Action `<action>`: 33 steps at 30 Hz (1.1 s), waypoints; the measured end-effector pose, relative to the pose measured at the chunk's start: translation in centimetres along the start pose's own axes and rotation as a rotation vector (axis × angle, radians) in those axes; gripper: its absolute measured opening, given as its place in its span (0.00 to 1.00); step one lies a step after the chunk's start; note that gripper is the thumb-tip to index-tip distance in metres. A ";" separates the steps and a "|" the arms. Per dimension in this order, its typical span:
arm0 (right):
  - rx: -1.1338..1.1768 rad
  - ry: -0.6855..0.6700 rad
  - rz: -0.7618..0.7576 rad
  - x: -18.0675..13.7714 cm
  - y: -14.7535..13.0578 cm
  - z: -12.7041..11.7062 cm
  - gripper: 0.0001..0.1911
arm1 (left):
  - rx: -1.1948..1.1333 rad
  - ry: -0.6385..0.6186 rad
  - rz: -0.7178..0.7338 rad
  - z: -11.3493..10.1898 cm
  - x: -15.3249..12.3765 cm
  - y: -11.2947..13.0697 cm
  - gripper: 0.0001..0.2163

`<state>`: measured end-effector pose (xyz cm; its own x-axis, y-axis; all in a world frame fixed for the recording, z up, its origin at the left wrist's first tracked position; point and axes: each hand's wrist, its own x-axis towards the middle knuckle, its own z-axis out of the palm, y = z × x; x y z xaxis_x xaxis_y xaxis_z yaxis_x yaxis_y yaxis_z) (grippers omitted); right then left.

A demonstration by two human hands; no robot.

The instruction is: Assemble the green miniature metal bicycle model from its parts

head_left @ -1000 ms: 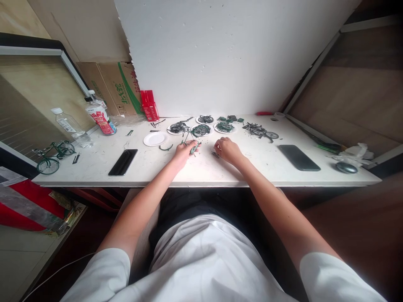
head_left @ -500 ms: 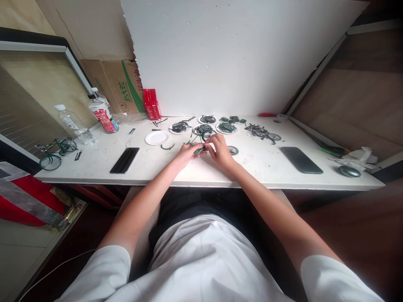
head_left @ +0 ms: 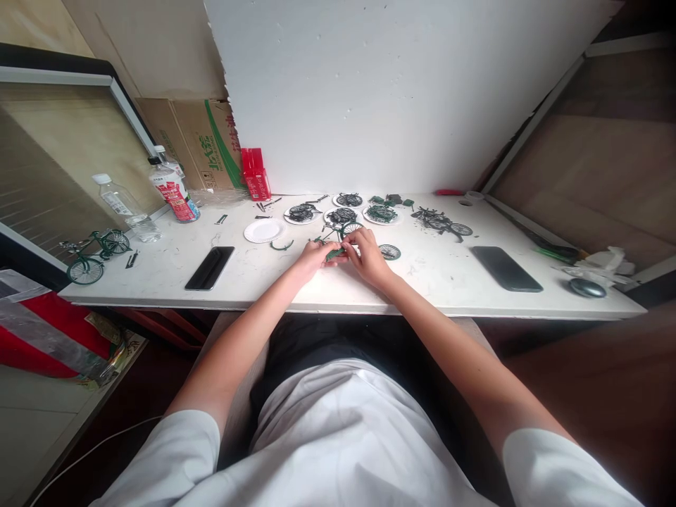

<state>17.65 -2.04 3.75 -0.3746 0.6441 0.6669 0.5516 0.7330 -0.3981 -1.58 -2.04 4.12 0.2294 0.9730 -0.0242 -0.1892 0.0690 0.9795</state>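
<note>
My left hand [head_left: 317, 258] and my right hand [head_left: 368, 256] are together near the middle of the table. Between them is a small green model bicycle [head_left: 351, 229], partly built, with one wheel showing above my fingers. My left hand is closed around its green frame, and the fingers of my right hand pinch at it from the other side. The exact part under the right fingertips is hidden. A loose spoked wheel [head_left: 389, 252] lies just right of my right hand. A curved green mudguard-like piece [head_left: 282, 246] lies left of my left hand.
Paper plates with dark bike parts [head_left: 302, 213] stand behind my hands, beside a bare white plate [head_left: 263, 231]. A pile of black parts [head_left: 441, 222] lies right. Phones [head_left: 210, 268] [head_left: 505, 268] flank me. A finished model bicycle [head_left: 98, 255] and bottles [head_left: 176, 193] stand left.
The bicycle's wheel has tilted or turned slightly, and my right fingers have shifted a little lower against it. Both hands otherwise stay in the same place.
</note>
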 end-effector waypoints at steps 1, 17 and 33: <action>0.007 0.000 0.000 0.0 0.0 0.0 0.13 | -0.001 -0.004 -0.002 0.0 0.0 0.0 0.13; 0.075 0.027 0.033 -0.1 -0.4 0.0 0.13 | 0.032 -0.026 -0.011 -0.2 0.1 -0.2 0.16; 0.059 0.019 0.044 0.1 -0.5 -0.4 0.13 | 0.019 0.022 -0.018 -0.3 0.2 -0.2 0.13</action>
<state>17.69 -2.45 4.28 -0.3363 0.6721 0.6597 0.5221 0.7161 -0.4633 -1.78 -1.79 3.90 0.2118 0.9762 -0.0459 -0.1673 0.0825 0.9825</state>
